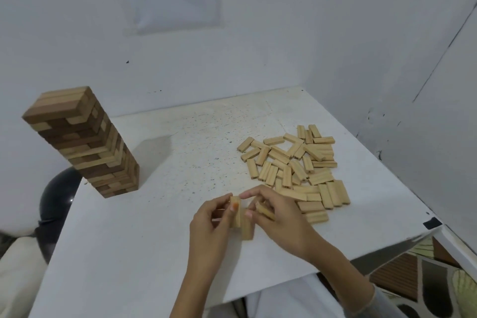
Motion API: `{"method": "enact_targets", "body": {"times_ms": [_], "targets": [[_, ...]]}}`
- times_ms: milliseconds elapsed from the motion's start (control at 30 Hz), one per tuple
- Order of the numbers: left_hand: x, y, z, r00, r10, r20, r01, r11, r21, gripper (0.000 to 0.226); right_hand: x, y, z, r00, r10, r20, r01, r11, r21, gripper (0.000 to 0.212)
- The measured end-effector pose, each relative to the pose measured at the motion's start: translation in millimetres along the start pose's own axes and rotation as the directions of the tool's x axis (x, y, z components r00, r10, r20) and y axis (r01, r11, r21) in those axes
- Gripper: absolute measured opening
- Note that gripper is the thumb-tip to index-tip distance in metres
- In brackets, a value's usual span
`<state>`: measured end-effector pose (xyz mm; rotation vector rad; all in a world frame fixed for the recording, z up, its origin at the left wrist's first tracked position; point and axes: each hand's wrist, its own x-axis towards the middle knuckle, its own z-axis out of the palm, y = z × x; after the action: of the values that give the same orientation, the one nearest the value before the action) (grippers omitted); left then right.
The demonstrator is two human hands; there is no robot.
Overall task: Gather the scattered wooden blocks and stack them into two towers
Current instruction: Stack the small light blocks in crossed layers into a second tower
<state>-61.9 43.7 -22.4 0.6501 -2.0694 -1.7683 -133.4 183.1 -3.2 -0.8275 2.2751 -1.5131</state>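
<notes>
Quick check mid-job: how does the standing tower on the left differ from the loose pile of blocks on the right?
The tower stands stacked in neat crossed layers; the pile lies flat and scattered. The tower mixes dark and pale blocks; the pile is all pale. Both are made of oblong wooden blocks and sit on the white table.

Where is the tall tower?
In the head view, the tower stands at the table's far left edge, well left of the loose blocks.
</notes>
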Motion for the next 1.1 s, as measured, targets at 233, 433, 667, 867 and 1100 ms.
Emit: {"method": "enact_targets", "body": {"times_ms": [233, 433, 667, 867, 1100], "targets": [[-13, -16, -25, 1.0, 0.002, -0.023, 0.002, 0.989, 0.149, 0.024, 7, 3, 25, 0.998, -0.059, 0.033, 0.064, 0.982, -0.18, 0.017], [-25, -14, -25, 0.992, 0.107, -0.065, -0.087, 0.964, 0.253, 0.022, 9, 0, 33, 0.999, -0.023, 0.033, 0.031, 0.969, -0.245, 0.018], [-31, -9, -35, 0.988, 0.147, -0.043, -0.133, 0.964, 0.23, 0.018, 10, -11, 21, 0.992, 0.124, 0.031, -0.124, 0.992, -0.015, 0.029], [-38, -14, -41, 0.946, 0.32, 0.058, -0.321, 0.891, 0.32, 0.024, 10, -4, 22, 0.996, 0.084, -0.04, -0.088, 0.99, -0.114, 0.014], [-47, -23, -38, 0.852, 0.495, 0.17, -0.509, 0.705, 0.494, 0.021, -3, 6, 19, 0.994, -0.102, -0.038, 0.087, 0.951, -0.295, 0.015]]}}
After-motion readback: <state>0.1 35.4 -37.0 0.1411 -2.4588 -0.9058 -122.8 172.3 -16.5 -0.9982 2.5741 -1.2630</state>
